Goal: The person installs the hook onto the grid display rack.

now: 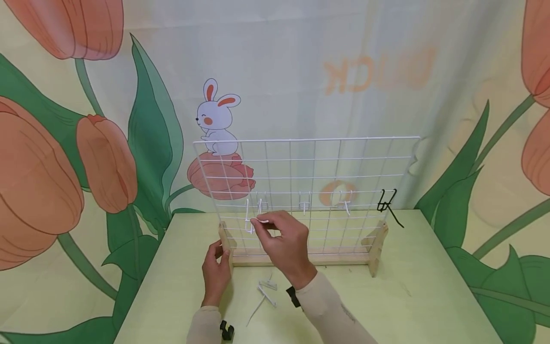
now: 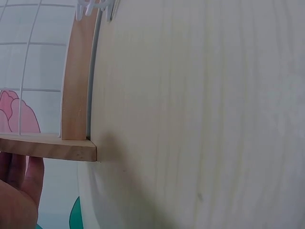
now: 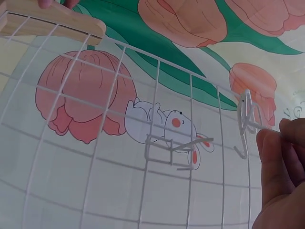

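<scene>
Between thumb and index finger, my right hand [image 1: 288, 243] pinches the arm of a white wire hook [image 3: 245, 117]. The hook's frame overlaps the left part of a white wire grid panel [image 1: 290, 177] in the head view and sits close to the wires in the right wrist view. My left hand [image 1: 216, 276] holds the left wooden foot [image 1: 226, 241] of the panel's stand. In the left wrist view its fingers [image 2: 33, 174] lie against the foot's outer side, and the thumb is hidden there.
White hooks [image 1: 304, 204] hang in a row on the grid, with a black hook [image 1: 384, 205] at its right end. Loose white hooks [image 1: 267, 292] lie on the table [image 1: 412, 296] between the forearms. A curtain [image 1: 275, 71] printed with tulips and a rabbit stands behind.
</scene>
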`<state>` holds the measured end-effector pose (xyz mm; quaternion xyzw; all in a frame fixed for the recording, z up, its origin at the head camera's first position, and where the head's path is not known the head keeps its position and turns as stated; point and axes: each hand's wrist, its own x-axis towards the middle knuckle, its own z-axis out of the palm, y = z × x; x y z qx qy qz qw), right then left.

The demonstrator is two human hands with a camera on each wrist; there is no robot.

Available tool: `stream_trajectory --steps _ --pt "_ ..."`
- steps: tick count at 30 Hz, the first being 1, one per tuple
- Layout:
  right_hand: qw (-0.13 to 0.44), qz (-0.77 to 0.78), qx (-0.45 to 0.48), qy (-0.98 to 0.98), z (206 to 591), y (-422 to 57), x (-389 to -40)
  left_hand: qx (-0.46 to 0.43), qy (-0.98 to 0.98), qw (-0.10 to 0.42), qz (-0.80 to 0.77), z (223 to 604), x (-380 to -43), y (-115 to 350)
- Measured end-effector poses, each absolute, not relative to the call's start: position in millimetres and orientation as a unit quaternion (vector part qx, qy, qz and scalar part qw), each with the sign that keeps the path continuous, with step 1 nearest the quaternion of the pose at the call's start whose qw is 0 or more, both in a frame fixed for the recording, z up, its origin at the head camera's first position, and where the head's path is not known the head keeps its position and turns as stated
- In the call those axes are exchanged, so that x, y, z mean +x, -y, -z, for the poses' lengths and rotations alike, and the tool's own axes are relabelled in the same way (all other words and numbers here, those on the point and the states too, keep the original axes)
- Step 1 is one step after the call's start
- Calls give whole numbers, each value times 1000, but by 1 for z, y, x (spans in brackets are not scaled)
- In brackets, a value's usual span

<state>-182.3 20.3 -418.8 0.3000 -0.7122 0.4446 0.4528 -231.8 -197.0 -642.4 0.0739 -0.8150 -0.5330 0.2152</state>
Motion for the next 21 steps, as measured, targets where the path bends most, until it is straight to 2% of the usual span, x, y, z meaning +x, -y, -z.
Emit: stream_trajectory --steps 5,12,21 --pt "466 -414 334 707 410 -4 -192 76 813 212 537 643 -232 199" --pt "482 -367 365 707 410 18 -210 66 811 236 532 645 -234 200" --pt "468 -309 359 746 412 37 -224 61 813 230 532 644 -233 199"
